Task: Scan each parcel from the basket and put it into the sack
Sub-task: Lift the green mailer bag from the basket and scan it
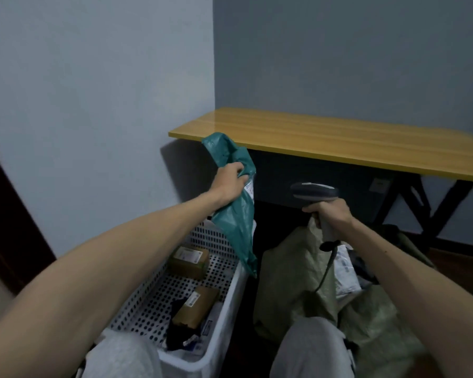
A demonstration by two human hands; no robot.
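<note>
**Green mailer held up beside the scanner**

From my station I saw the left hand gripping a green mailer near its upper end, fingers curled round the crumpled plastic. The mailer hung above the far right corner of the basket. Its lower tip dipped past the rim on the side nearest the sack.

A white label showed on the mailer's right edge just under the fingers, but the print was too blurred for me to read. I could make out no brand on the mailer, only soft, creased teal plastic.

The right hand was wrapped round the handle of a grey scanner. The scanner's head pointed left toward the mailer, near it but apart. A dark cable ran down from the handle over the sack.

In the white, perforated basket lay two brown boxes, a far box and a near box. Each carried a pale label that I could not read.

The pale green woven sack stood open just right of the basket. White parcels lay inside it, their printing illegible too.

The wooden surface ran behind both hands.
</note>
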